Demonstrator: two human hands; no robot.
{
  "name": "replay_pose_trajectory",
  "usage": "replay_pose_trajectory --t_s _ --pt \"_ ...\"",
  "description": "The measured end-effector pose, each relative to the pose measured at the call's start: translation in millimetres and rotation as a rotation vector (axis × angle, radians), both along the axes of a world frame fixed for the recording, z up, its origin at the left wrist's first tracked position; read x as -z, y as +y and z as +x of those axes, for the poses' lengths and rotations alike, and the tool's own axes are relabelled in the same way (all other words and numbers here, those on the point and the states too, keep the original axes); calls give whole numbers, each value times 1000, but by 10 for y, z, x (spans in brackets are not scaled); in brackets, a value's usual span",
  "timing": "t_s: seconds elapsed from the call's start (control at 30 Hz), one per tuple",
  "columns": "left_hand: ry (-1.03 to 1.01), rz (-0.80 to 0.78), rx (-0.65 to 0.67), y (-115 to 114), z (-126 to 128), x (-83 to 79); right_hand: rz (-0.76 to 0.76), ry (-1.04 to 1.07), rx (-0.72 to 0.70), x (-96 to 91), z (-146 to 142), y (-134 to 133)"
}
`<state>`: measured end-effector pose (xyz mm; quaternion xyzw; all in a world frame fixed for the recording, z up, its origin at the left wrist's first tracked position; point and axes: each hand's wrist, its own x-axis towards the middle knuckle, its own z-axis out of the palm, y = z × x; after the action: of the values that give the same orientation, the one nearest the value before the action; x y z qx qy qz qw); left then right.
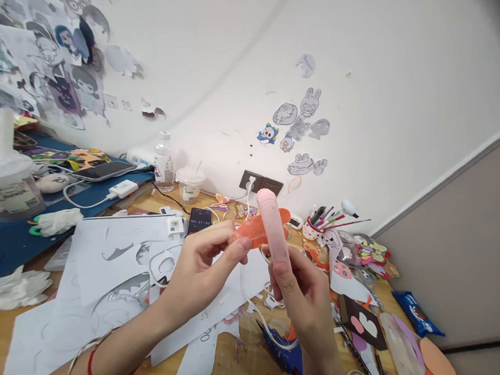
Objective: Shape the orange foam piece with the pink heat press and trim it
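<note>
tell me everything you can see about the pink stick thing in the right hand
The pink stick is a smooth, pale pink, rounded rod with a domed top, matte like plastic or silicone. It stands nearly upright, leaning slightly left, held at its lower end by the right hand, whose fingers wrap it. Its upper half crosses in front of the orange cutout pinched by the left hand. Its bottom end is hidden in the grip.
</note>
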<state>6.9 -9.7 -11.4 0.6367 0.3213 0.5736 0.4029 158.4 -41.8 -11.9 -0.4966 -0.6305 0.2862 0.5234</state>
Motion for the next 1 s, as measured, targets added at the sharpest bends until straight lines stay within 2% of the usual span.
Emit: replay_pose_trajectory --t_s 0.13,0.23,0.3,0.37,0.43,0.53,0.73,0.93,1.0 --pt "-200 -103 91 -11 -148 15 3 77 81 -29 167 52" --pt "-235 -123 64 -8 -262 -1 16 187 179 -67 329 63" --pt "-205 -109 25 0 -288 -21 -4 172 133 -74 365 45" --pt "-145 -100 18 11 -260 -43 -39 136 14 -60 320 14" --pt "-63 -94 58 22 -197 -62 -55 134 -96 -36 226 -17" --pt "51 -96 141 31 -99 -62 -73 130 -157 -10 106 -47" --pt "120 -80 284 21 -9 15 -61 54 -127 7 73 -56" --pt "72 -47 151 -24 48 -12 12 -11 -44 -13 4 -54" --pt "74 -83 162 -22 56 -13 16 -66 -21 -17 10 -49"
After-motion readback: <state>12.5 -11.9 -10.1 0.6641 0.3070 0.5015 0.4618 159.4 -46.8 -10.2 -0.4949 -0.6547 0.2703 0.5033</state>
